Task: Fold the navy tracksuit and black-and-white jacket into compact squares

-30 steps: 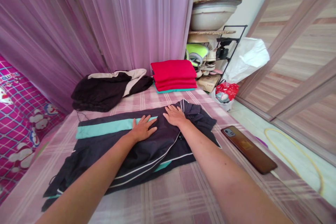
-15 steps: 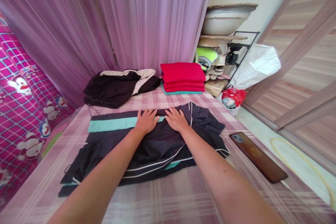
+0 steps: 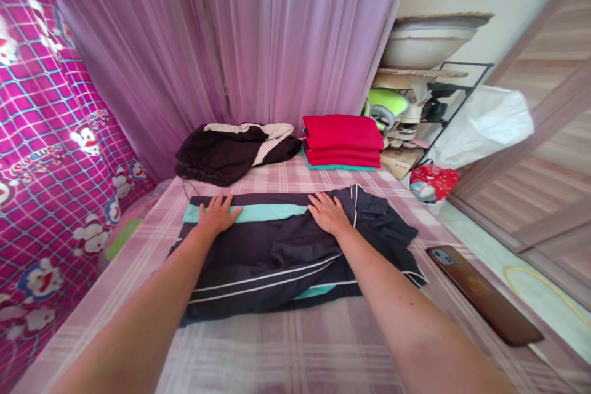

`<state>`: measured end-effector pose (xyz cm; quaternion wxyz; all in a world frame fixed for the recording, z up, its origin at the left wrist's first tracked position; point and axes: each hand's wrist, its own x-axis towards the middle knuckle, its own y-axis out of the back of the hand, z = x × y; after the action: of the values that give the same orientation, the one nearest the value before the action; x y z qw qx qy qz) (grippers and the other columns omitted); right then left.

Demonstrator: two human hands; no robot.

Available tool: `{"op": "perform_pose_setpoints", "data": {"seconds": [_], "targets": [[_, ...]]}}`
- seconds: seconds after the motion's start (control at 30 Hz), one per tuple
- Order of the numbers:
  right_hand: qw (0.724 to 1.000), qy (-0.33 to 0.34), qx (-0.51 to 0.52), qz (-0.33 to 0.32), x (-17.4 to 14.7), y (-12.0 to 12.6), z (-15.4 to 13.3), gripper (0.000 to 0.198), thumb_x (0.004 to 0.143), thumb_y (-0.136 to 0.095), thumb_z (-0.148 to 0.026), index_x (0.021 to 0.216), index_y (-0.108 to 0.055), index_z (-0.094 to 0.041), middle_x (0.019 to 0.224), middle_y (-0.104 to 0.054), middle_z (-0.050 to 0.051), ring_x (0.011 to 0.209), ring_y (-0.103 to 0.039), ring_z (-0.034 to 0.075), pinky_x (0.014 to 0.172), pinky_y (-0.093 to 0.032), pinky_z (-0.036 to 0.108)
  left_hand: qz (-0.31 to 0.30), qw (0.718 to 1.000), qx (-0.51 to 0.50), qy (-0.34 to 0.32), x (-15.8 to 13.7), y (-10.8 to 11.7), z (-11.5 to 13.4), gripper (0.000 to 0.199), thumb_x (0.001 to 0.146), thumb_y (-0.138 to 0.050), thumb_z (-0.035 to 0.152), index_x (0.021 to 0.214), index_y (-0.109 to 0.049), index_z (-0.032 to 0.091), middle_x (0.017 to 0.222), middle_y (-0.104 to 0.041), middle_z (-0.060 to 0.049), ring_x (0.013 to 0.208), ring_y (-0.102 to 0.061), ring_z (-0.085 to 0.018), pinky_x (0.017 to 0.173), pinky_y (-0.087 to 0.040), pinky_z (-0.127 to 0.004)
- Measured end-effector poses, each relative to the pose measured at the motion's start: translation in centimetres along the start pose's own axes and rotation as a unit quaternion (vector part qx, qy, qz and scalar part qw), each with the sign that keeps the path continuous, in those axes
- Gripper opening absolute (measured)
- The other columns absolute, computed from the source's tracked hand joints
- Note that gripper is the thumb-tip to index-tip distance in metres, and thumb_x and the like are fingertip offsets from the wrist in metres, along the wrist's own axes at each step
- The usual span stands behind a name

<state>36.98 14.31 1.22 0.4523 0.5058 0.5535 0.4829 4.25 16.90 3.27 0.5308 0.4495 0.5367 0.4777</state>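
Observation:
A dark navy garment (image 3: 258, 246) with a mint-green band and white piping lies spread on the plaid sheet before me; a jacket or similar, its exact kind is hard to tell. My left hand (image 3: 217, 214) rests flat on the left part of the band, fingers spread. On the right part, close to the white-piped collar-like end, my right hand (image 3: 327, 212) presses down with its fingers apart. Neither hand grips the cloth. My left forearm hides the garment's lower left corner.
Behind lie a black-and-white garment (image 3: 231, 151) and a folded red stack (image 3: 341, 141) with green cloth beneath. A brown phone (image 3: 482, 292) with a cable lies at right. Past the bed's edge stand a shoe rack (image 3: 443, 123) and a white bag (image 3: 484, 126). Purple curtains (image 3: 300, 37) hang behind.
My left hand has slid left along the mint band, away from my right hand, and the cloth between them looks flatter. The whole view has shifted slightly.

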Motion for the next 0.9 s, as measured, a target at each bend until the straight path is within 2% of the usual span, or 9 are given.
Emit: {"op": "perform_pose_setpoints", "data": {"seconds": [0.1,0.27,0.43,0.53,0.67,0.77,0.83,0.9], "targets": [[1.000,-0.002,-0.002,-0.005,0.0,0.1,0.0,0.056,0.103,-0.019,-0.043,0.153,-0.035,-0.025,0.162,-0.026,0.006,0.149,-0.022,0.021,0.120,-0.016,0.049,0.012,1.000,0.017,-0.020,-0.2,-0.3,-2.0,0.072,0.095,-0.024,0.057,0.156,-0.025,0.018,0.164,-0.020,-0.010,0.151,-0.016,-0.028,0.120,-0.013,-0.056],[1.000,-0.006,0.001,-0.016,0.0,0.3,0.1,0.056,0.102,-0.019,-0.043,0.154,-0.033,-0.026,0.163,-0.025,0.005,0.149,-0.020,0.020,0.120,-0.015,0.048,0.071,0.996,0.032,-0.033,-0.8,-1.2,-3.9,0.067,0.096,-0.027,0.052,0.154,-0.032,0.019,0.162,-0.028,-0.010,0.150,-0.021,-0.031,0.119,-0.016,-0.058],[0.998,-0.034,0.039,-0.039,0.5,1.3,-1.0,0.057,0.102,-0.015,-0.042,0.154,-0.033,-0.026,0.163,-0.025,0.005,0.149,-0.020,0.019,0.120,-0.015,0.049,0.100,0.993,0.030,-0.051,-1.0,-1.7,-4.1,0.064,0.096,-0.028,0.049,0.152,-0.037,0.019,0.160,-0.032,-0.011,0.148,-0.025,-0.033,0.116,-0.019,-0.062],[0.998,-0.052,0.040,-0.017,1.3,1.9,-1.6,0.058,0.102,-0.014,-0.044,0.154,-0.033,-0.024,0.163,-0.026,0.007,0.149,-0.021,0.020,0.119,-0.014,0.051,0.102,0.993,0.024,-0.052,-1.0,-1.7,-4.0,0.064,0.095,-0.029,0.049,0.151,-0.037,0.019,0.160,-0.033,-0.012,0.148,-0.025,-0.033,0.116,-0.019,-0.063],[0.997,-0.077,-0.007,-0.007,1.7,2.0,-0.1,0.058,0.103,-0.019,-0.046,0.153,-0.035,-0.022,0.162,-0.027,0.010,0.149,-0.022,0.022,0.119,-0.013,0.050,0.108,0.993,0.016,-0.050,-1.0,-1.7,-4.0,0.063,0.095,-0.030,0.048,0.151,-0.039,0.021,0.159,-0.034,-0.012,0.147,-0.026,-0.033,0.115,-0.020,-0.063],[0.993,-0.110,-0.038,0.014,0.8,1.9,2.0,0.056,0.103,-0.024,-0.044,0.149,-0.042,-0.018,0.158,-0.035,0.012,0.146,-0.029,0.025,0.118,-0.016,0.049,0.107,0.993,0.018,-0.047,-0.9,-1.8,-4.1,0.063,0.095,-0.030,0.049,0.151,-0.039,0.021,0.160,-0.033,-0.011,0.148,-0.026,-0.033,0.116,-0.020,-0.062],[0.992,-0.106,-0.037,0.066,0.1,2.2,3.4,0.052,0.103,-0.025,-0.038,0.142,-0.051,-0.018,0.150,-0.048,0.013,0.138,-0.041,0.025,0.115,-0.025,0.044,0.106,0.993,0.017,-0.048,-0.9,-1.9,-4.1,0.063,0.095,-0.030,0.049,0.151,-0.039,0.021,0.160,-0.033,-0.011,0.148,-0.025,-0.033,0.116,-0.020,-0.063],[0.982,-0.134,-0.034,0.127,-0.5,2.8,4.7,0.049,0.102,-0.026,-0.033,0.131,-0.062,-0.017,0.134,-0.062,0.014,0.125,-0.054,0.025,0.107,-0.036,0.038,0.106,0.993,0.017,-0.049,-0.8,-1.9,-4.1,0.064,0.095,-0.029,0.050,0.151,-0.038,0.020,0.160,-0.032,-0.011,0.148,-0.025,-0.033,0.116,-0.020,-0.063]]}}
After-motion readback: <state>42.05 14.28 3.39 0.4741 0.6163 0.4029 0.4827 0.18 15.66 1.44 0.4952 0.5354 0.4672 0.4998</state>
